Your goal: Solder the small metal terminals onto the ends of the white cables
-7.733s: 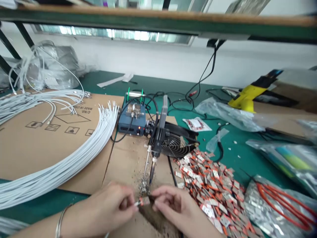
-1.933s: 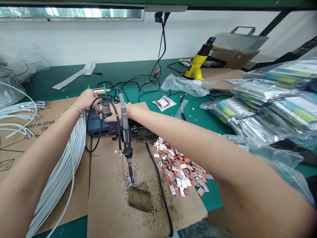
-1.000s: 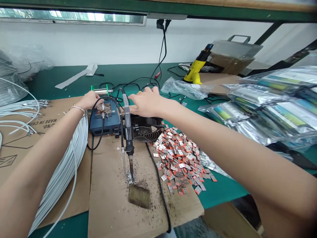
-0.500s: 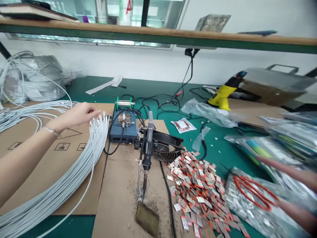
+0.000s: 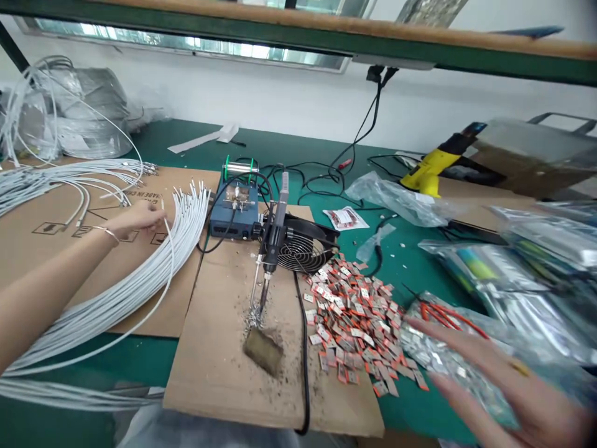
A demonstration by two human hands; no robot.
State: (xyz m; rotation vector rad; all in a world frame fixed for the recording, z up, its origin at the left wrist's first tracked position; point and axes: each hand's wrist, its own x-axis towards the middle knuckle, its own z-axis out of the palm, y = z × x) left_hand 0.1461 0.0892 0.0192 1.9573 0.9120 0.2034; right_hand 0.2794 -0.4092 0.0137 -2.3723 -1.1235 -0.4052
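My left hand [image 5: 140, 219] pinches one white cable [image 5: 171, 252] just below its tip, at the left side of a thick bundle of white cables [image 5: 140, 289]. The bundle curves across the cardboard, its stripped ends pointing up. My right hand [image 5: 517, 382], blurred, is in the lower right with thumb and forefinger apart and nothing between them. It hovers over a clear bag of small metallic pieces [image 5: 438, 348], beside a heap of small grey and orange-red flat pieces [image 5: 357, 317]. A soldering iron [image 5: 275, 239] stands tip down in a holder above a brown sponge [image 5: 263, 351].
Behind the iron are a blue soldering station [image 5: 233, 218], a solder spool [image 5: 240, 168] and a round black fan [image 5: 303, 249]. Orange-handled tool loops [image 5: 448, 314] lie on the bag. A yellow heat gun [image 5: 431, 168] rests at the back right; a shelf [image 5: 298, 28] spans above.
My left hand has moved down and left from the bundle's tips, with one cable drawn apart. My right hand has come farther in from the right edge. The view has tilted downward.
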